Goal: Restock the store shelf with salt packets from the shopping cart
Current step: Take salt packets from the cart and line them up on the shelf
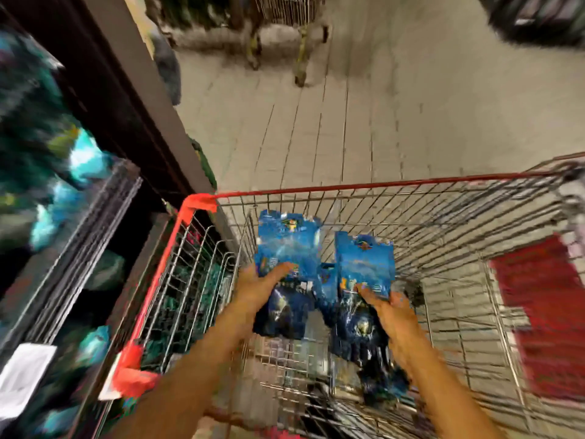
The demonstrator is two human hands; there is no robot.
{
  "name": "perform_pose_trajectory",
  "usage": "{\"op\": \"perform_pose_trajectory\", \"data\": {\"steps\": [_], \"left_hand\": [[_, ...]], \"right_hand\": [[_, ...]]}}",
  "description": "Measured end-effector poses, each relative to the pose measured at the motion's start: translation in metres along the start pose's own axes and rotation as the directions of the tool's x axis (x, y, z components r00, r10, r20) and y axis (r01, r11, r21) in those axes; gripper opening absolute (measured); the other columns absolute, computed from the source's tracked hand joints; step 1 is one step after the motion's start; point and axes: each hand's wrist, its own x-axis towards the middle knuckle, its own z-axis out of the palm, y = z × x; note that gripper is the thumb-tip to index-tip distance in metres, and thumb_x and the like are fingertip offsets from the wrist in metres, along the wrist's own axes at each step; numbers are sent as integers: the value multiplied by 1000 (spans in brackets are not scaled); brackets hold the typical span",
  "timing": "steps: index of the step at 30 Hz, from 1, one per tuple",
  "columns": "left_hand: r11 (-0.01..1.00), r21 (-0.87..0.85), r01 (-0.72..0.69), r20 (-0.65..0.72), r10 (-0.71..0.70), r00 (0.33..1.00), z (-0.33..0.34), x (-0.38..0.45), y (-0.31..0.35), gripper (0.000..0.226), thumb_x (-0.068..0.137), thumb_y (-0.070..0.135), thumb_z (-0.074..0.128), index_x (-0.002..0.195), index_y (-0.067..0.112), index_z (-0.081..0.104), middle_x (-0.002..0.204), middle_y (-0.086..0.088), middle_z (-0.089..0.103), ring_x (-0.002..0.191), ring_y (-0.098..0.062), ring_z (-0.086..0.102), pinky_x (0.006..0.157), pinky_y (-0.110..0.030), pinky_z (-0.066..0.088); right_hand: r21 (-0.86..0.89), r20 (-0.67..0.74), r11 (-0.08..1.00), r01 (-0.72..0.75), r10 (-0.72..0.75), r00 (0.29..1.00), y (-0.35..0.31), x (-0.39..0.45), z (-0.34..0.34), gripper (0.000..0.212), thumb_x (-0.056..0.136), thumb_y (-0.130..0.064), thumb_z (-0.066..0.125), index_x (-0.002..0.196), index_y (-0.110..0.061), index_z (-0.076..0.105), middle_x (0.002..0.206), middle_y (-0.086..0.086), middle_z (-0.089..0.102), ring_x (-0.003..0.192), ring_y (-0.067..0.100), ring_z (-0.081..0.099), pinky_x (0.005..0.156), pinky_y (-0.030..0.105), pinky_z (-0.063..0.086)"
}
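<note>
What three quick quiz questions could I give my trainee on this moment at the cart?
1. True or false: both the left hand and the right hand grip a blue packet.
2. Where are the packets right now? A) on the shelf B) over the shopping cart C) on the floor
3. On which side of the cart does the store shelf stand?

Key:
1. True: the left hand grips the left packet, the right hand the right packet.
2. B
3. The person's left.
</note>
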Motion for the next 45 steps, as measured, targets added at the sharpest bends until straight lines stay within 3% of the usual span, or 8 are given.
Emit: {"op": "perform_pose_trajectory", "data": {"steps": [4,7,13,18,24,34,40,45], "left_hand": [[984,-68,-166,-53,163,985,-37,-53,59,30,79,29,80,104,16,73,90,0,77,86,-24,72,79,-38,57],[949,-104,-299,-96,289,952,-73,-98,97,41,68,42,82,104,25,71,94,9,77,91,-15,73,75,-34,58],[859,-101,-501,-231,470,852,-153,-190,158,43,68,46,84,104,26,74,100,2,77,94,-23,73,86,-50,57],[755,-55,-653,-436,570,696,-213,-263,193,19,76,30,80,93,21,77,92,-1,78,80,-15,73,68,-33,59],[641,7,-768,-641,592,488,-283,-362,217,21,82,22,76,101,14,74,100,-3,77,90,-19,72,75,-33,59],[592,208,-779,-877,466,120,-401,-505,224,27,80,22,79,101,6,74,99,-9,77,93,-24,73,81,-41,59],[590,187,-785,-946,323,17,-481,-554,213,21,77,20,82,94,10,73,87,-3,78,79,-17,74,68,-36,61],[623,117,-774,-973,229,37,-530,-547,198,17,77,18,82,90,11,72,82,-1,77,74,-14,74,63,-29,57]], "right_hand": [[60,70,983,175,-179,981,-47,-57,4,85,66,-55,81,139,-22,53,140,-1,59,131,27,52,111,50,40],[88,126,957,276,-285,950,-87,-100,19,93,64,-64,78,142,-25,47,144,-7,50,134,23,46,112,49,35],[169,275,865,472,-501,820,-164,-176,73,49,65,-52,79,109,-37,67,101,-21,74,96,1,69,79,23,55],[298,437,773,560,-632,640,-217,-240,131,37,62,-49,79,95,-35,76,95,-1,79,84,18,76,64,30,61],[449,625,709,544,-684,376,-262,-317,206,71,45,-64,88,102,-24,78,100,4,78,91,23,75,76,39,61],[564,816,749,347,-570,-98,-299,-475,342,33,81,-15,72,113,-5,70,105,8,76,91,21,73,83,38,60],[534,846,784,316,-488,-216,-319,-557,422,21,84,-7,73,106,-7,70,94,7,78,81,19,74,72,36,61],[438,898,792,426,-407,-168,-316,-586,482,35,82,-9,78,112,-1,62,114,21,71,102,32,70,91,56,55]]}}
